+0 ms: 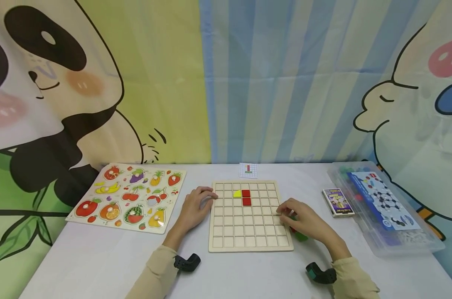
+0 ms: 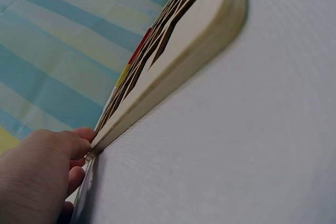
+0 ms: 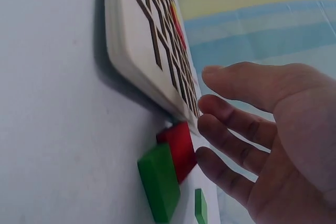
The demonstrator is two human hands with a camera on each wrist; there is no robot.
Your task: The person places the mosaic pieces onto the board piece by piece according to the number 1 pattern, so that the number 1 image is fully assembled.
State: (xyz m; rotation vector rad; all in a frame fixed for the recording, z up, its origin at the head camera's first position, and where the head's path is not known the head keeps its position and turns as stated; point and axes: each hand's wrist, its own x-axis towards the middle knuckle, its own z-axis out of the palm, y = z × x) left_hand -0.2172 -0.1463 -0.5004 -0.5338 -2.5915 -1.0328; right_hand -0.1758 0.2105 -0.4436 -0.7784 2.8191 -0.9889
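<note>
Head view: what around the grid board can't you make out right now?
- Loose blocks: right hand covers most of them; count unclear.
- Pattern card behind the grid board: too small to read.
- Left hand fingertips: left wrist view shows only the board edge, contact partly hidden.

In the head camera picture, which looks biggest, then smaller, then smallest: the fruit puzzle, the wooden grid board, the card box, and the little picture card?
1. Fruit puzzle, close with the next.
2. Wooden grid board, almost as big; hard to split.
3. Card box.
4. Little picture card, smallest, though it lies farthest from the camera.
</note>
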